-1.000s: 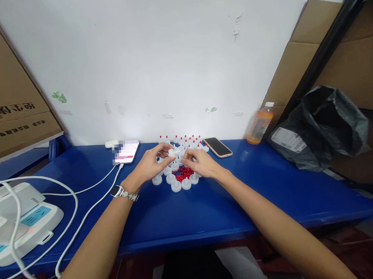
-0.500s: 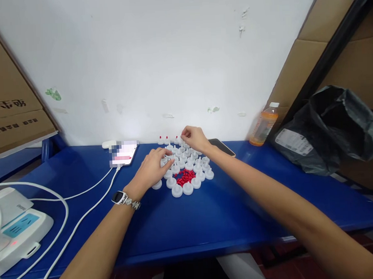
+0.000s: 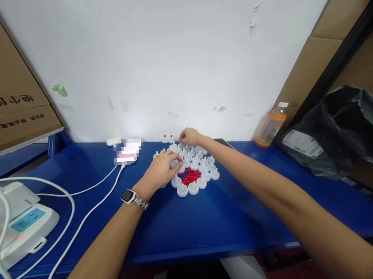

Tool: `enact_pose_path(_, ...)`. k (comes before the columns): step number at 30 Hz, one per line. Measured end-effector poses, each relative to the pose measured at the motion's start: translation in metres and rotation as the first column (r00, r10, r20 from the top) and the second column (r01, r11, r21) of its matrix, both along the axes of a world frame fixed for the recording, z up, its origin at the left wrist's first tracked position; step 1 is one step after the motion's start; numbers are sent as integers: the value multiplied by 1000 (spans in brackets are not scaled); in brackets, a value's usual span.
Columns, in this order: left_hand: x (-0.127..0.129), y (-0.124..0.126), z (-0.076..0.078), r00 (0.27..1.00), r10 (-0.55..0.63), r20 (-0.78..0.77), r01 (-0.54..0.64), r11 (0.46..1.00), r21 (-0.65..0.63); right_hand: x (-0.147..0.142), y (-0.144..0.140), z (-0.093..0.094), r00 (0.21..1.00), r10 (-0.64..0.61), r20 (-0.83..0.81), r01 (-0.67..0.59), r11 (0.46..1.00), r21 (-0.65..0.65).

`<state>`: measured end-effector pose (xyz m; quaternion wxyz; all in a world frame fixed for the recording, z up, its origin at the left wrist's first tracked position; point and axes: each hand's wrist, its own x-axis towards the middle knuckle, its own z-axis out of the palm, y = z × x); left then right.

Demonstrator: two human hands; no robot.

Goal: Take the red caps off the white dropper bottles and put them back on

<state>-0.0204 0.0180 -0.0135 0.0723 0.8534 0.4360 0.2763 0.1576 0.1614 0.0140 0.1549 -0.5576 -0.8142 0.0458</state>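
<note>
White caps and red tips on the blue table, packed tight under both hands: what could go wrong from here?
1. The right hand reaches over the white caps to the back row; the forearm could sweep some over.
2. The left hand rests at the cluster's edge beside the red tips; a nudge might scatter them.
3. The white cable runs close by the left wrist and could snag, tugging the phone.

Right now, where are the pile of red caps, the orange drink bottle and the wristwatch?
Pile of red caps (image 3: 189,176): head view, middle of the heap.
Orange drink bottle (image 3: 269,128): head view, on its body.
Wristwatch (image 3: 127,196): head view, on its dark face.
</note>
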Motion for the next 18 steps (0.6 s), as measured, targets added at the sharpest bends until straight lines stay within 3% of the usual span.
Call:
enact_pose_path(6, 2, -1, 0, 999, 43, -27, -43, 999, 0, -1, 16, -2, 984, -178, -11, 178, 981, 77)
enact_pose_path(14, 3, -3, -1, 998, 67, 3, -67, 997, 28, -16, 13, -1, 969, -243, -40, 246, 963, 109)
enact_pose_path(16, 3, -5, 2, 996, 84, 33, -86, 995, 48, -12, -2, 5, 959, -246, -140, 264, 955, 133)
enact_pose_path(18, 4, -8, 5, 990, 100, 95, -110, 989, 97, -4, -26, 10, 917, -206, -342, 266, 954, 140)
